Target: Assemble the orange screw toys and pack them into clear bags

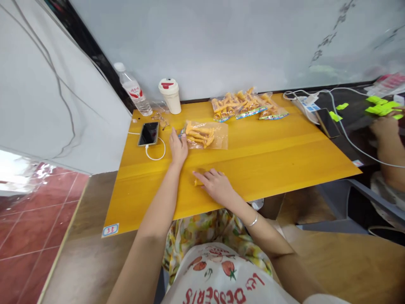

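On the yellow table, my left hand (179, 148) lies at the left end of a clear plastic bag (221, 136). Its fingers are stretched out, the thumb touching the bag. Inside are several orange, branching pieces (198, 135), shaped somewhat like chicken feet. Nearer the table's front edge, my right hand (219, 186) is curled over an orange piece (198, 183) lying on the wood. Only the ends of that piece show beside the thumb and past the fingers; the palm covers the rest.
Several filled bags (236, 104) lie along the back. A water bottle (135, 92), white cup (171, 97) and phone (148, 134) with a charging cable (165, 152) stand or lie at left. At right, a co-worker's hand (384, 126) is by bright green pieces (382, 106).
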`<action>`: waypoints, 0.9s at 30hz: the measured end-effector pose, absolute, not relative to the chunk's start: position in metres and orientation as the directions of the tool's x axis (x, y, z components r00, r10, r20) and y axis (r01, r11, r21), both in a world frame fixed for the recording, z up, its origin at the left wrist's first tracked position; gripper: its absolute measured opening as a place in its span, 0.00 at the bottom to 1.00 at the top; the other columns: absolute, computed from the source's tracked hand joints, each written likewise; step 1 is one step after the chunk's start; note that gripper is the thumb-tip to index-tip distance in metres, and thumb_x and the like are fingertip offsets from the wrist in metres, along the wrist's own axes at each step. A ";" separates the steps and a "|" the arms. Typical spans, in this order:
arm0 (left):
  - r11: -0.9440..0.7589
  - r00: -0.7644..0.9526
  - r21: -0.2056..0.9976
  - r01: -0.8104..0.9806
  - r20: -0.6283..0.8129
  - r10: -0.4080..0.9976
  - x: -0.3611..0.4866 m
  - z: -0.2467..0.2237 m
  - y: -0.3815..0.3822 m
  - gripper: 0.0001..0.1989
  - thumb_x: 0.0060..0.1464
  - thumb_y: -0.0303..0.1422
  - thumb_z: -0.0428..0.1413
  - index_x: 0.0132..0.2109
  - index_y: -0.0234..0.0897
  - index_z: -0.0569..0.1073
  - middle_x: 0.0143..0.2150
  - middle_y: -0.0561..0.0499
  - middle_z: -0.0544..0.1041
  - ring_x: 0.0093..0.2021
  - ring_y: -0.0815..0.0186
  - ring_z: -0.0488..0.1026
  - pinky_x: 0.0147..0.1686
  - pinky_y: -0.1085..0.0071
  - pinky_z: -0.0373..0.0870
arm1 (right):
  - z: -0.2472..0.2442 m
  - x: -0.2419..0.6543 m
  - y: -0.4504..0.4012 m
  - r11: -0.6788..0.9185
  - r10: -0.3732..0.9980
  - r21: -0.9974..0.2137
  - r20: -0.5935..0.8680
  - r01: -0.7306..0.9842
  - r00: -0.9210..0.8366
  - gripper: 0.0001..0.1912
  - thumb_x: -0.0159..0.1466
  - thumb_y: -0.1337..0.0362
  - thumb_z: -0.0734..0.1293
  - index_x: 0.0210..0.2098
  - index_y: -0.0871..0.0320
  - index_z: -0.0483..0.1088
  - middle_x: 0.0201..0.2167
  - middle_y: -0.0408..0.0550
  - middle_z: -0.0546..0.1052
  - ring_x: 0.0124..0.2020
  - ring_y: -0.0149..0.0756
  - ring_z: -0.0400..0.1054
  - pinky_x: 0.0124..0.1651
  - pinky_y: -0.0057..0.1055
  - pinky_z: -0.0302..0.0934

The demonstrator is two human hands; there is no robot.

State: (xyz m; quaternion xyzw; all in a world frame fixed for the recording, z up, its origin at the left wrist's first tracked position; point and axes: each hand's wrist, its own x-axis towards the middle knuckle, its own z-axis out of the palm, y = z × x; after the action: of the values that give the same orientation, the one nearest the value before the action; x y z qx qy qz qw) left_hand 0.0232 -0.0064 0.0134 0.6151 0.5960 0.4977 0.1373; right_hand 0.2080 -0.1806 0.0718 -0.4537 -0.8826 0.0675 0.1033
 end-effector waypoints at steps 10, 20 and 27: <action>-0.203 -0.301 0.830 0.519 0.400 0.866 0.020 0.005 0.002 0.39 0.66 0.54 0.39 0.69 0.27 0.55 0.65 0.28 0.65 0.68 0.53 0.61 0.69 0.55 0.53 | 0.097 0.318 -0.123 0.364 0.823 -0.825 0.502 0.433 0.265 0.23 0.65 0.56 0.69 0.58 0.50 0.65 0.45 0.48 0.76 0.30 0.31 0.70 0.39 0.34 0.72; -0.176 -0.319 0.874 0.453 0.344 0.883 0.019 0.009 0.000 0.38 0.65 0.54 0.41 0.68 0.28 0.58 0.64 0.28 0.66 0.68 0.52 0.63 0.69 0.54 0.55 | 0.060 0.318 -0.042 0.085 0.939 -0.956 -0.017 -0.280 0.344 0.24 0.54 0.60 0.75 0.43 0.49 0.60 0.31 0.34 0.76 0.31 0.26 0.77 0.41 0.25 0.73; -0.166 -0.300 0.875 0.455 0.326 0.897 0.019 0.009 0.000 0.37 0.66 0.54 0.40 0.67 0.28 0.59 0.63 0.29 0.68 0.66 0.52 0.65 0.68 0.54 0.56 | 0.057 0.257 -0.037 -0.135 0.990 -0.899 -0.137 -0.416 -0.026 0.23 0.48 0.69 0.78 0.37 0.54 0.65 0.32 0.38 0.78 0.37 0.30 0.79 0.50 0.29 0.73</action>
State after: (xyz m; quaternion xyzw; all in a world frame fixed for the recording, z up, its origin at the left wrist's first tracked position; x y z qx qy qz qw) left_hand 0.0191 0.0000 0.0092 0.5532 0.6109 0.5261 0.2100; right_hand 0.2575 -0.0371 0.0565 -0.4165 -0.3445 0.6278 0.5601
